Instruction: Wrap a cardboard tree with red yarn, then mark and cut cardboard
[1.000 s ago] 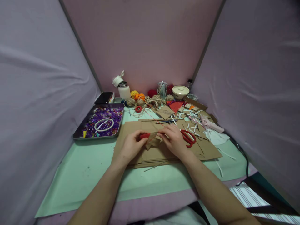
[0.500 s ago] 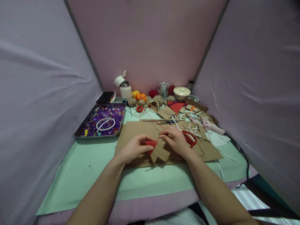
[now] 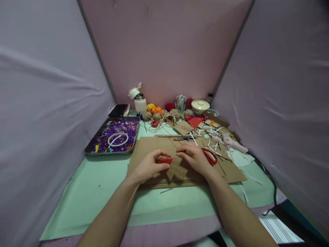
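Note:
My left hand (image 3: 149,166) is closed on a small cardboard cutout (image 3: 177,169), its thumb and fingers gripping the end covered in red (image 3: 166,160). The bare brown end, notched into points, faces right and down. At the cutout's upper edge, my right hand (image 3: 191,156) pinches a thin red thread (image 3: 168,131). That thread runs back to a small red spool (image 3: 154,123) behind the cardboard sheets. Scissors with red handles (image 3: 210,156) lie just right of my right hand, partly hidden by it.
Large cardboard sheets (image 3: 141,145) lie under my hands. To the left is a metal tray (image 3: 110,154) of purple beads with a white ring (image 3: 117,139). Paper scraps and a pink glue gun (image 3: 234,143) sit at right. Twine balls (image 3: 174,115), a jar (image 3: 140,104) and a lidded bowl (image 3: 200,107) stand behind.
The whole view has shifted slightly, with everything a little lower and further right. The cutout is tilted a bit differently in my left hand. My right hand still pinches the thread beside it.

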A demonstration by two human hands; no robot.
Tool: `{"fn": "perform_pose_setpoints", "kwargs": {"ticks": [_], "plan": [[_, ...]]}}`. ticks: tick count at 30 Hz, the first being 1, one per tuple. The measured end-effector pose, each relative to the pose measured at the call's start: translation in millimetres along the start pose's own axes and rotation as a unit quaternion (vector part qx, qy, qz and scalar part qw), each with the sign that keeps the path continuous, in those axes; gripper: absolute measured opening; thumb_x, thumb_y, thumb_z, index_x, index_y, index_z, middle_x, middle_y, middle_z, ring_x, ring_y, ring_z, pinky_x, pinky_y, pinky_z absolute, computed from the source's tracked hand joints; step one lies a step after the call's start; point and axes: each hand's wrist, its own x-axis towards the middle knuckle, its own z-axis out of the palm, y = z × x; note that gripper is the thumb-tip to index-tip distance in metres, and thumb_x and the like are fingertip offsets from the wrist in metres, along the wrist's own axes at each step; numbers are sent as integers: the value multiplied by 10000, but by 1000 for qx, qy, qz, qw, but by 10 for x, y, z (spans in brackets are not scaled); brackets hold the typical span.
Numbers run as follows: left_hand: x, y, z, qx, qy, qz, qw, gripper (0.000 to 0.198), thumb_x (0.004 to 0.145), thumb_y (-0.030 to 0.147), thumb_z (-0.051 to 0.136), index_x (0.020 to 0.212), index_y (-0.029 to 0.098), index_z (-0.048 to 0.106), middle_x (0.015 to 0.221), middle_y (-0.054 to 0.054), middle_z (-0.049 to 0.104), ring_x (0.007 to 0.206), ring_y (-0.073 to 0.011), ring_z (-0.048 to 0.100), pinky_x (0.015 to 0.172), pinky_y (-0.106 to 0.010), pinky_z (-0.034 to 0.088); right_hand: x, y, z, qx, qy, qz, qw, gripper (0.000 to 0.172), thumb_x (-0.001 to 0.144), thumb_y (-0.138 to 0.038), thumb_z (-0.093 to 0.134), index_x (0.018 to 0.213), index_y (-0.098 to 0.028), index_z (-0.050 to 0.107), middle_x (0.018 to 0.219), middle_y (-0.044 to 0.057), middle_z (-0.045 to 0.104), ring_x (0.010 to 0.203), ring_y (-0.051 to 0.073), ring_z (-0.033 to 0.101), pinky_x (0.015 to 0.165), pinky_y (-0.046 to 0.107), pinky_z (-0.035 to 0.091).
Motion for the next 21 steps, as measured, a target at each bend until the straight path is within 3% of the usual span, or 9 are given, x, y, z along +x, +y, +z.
{"fn": "perform_pose_setpoints", "kwargs": {"ticks": [7,11,13,16,18,21], "plan": [[-60,56,-91,-129,4,106,986,212,631,163,744,820,163,649,774,-11,652,716,-141,598,688,-256,457,19,104,54,-48,28,4,998,120,868,-242,539,856,-207,653,835,58,650,821,208,573,749,357,439],[-123,84,-198,-253,-15,185,949,230,608,150,770,788,176,630,1119,-58,620,788,-156,598,681,-276,470,13,133,122,-41,84,27,995,166,881,-302,499,854,-214,636,851,67,651,829,237,590,749,392,463],[-159,86,-273,-325,-33,205,923,245,612,170,778,792,188,612,1218,-58,574,720,-123,584,613,-251,454,14,123,140,-43,102,40,993,145,872,-320,497,845,-257,624,850,55,649,830,258,595,745,419,467],[-204,79,-391,-428,-42,218,876,257,625,238,787,763,212,571,866,9,657,570,-75,517,515,-198,387,79,120,147,-52,107,53,991,110,856,-332,505,821,-309,607,842,39,648,818,267,591,729,421,467],[-226,71,-462,-485,-35,210,848,285,623,280,791,741,221,539,608,64,560,514,-66,471,492,-179,358,207,156,132,-63,112,65,990,134,851,-333,499,815,-272,614,831,51,644,811,261,585,740,416,462],[-243,42,-540,-531,-29,205,822,342,602,322,796,700,218,486,494,92,421,451,-55,390,453,-169,302,550,275,67,-83,121,111,983,181,832,-317,514,787,-182,625,812,71,631,839,248,576,784,406,447]]}}
